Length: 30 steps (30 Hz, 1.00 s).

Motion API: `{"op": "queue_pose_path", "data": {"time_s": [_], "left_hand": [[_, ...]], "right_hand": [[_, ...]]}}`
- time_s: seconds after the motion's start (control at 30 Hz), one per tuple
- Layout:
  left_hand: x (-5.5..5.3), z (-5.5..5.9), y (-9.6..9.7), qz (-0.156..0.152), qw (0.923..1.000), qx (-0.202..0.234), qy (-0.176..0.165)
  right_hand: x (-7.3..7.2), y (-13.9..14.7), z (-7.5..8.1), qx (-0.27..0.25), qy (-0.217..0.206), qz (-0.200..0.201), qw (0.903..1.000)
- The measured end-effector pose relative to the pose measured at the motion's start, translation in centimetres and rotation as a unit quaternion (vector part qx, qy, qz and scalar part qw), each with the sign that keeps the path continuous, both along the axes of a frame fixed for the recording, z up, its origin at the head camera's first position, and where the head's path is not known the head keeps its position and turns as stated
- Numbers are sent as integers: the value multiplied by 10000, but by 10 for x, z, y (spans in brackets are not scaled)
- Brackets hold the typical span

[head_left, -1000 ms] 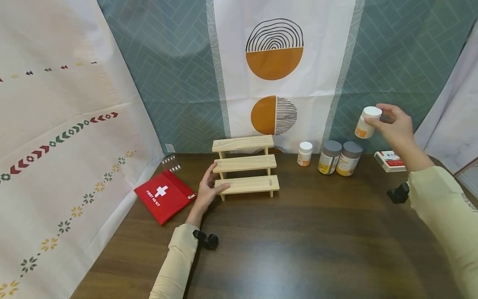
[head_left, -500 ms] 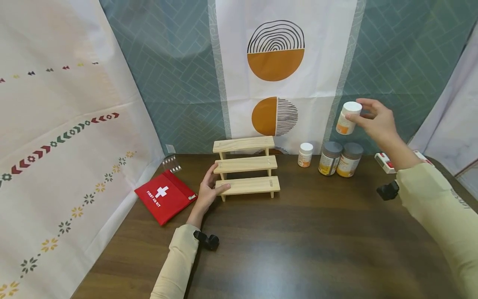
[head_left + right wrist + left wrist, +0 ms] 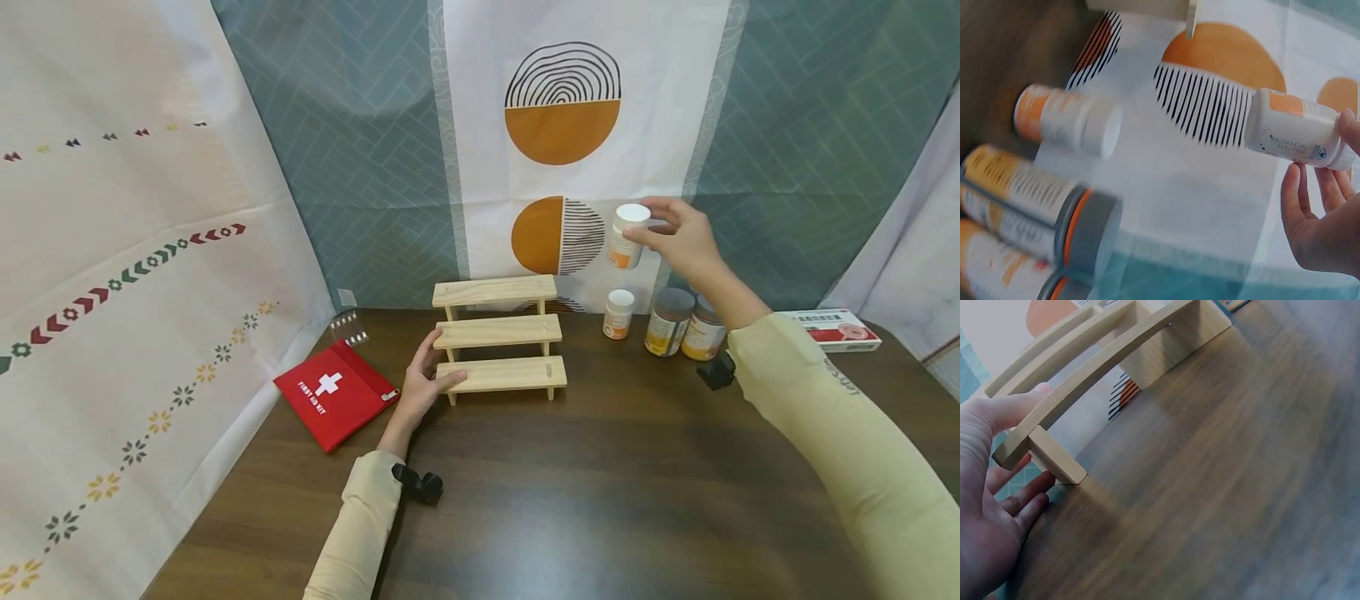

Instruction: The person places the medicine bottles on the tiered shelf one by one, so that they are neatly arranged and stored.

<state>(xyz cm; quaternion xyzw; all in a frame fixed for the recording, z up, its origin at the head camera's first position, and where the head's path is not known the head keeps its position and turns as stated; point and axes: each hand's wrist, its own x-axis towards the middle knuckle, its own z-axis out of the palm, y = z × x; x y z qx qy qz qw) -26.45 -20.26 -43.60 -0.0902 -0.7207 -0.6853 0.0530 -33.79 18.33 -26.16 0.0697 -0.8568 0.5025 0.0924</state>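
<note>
My right hand [image 3: 688, 242] pinches a white pill bottle [image 3: 626, 243] with an orange-and-white label near its cap. It is held upright in the air, well above the table. The right wrist view shows thumb and fingers around the cap end of this bottle [image 3: 1291, 128]. At the left end of a three-step wooden shelf [image 3: 501, 375], my left hand [image 3: 420, 387] holds on, thumb over the lowest step. In the left wrist view the thumb lies by the lowest plank [image 3: 1085, 375] and fingers reach under it beside the leg [image 3: 1057, 456].
A similar small bottle [image 3: 618, 315] stands right of the shelf. Beside it are two grey-lidded jars [image 3: 667, 325], one partly behind my right arm. A medicine box [image 3: 836, 331] lies at far right. Left are a red first aid pouch [image 3: 337, 396] and a clear blister pack [image 3: 350, 328].
My right hand has carried the pill bottle leftward, from above the medicine box to above the small standing bottle. The left hand stays on the shelf. The view has shifted slightly.
</note>
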Motion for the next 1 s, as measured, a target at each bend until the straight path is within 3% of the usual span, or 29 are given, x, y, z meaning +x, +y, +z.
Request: {"op": "queue_pose_path", "data": {"time_s": [0.5,0.73,1.0], "left_hand": [[1,2,-1,-6,10000,-82,-56],[2,6,-3,58,9998,-197,10],[0,2,0,-46,9998,-200,-29]], "right_hand": [[-19,-80,-2,-389,263,805,9956],[-28,-119,3,-119,454,763,9960],[-30,-155,-9,213,309,815,9960]]}}
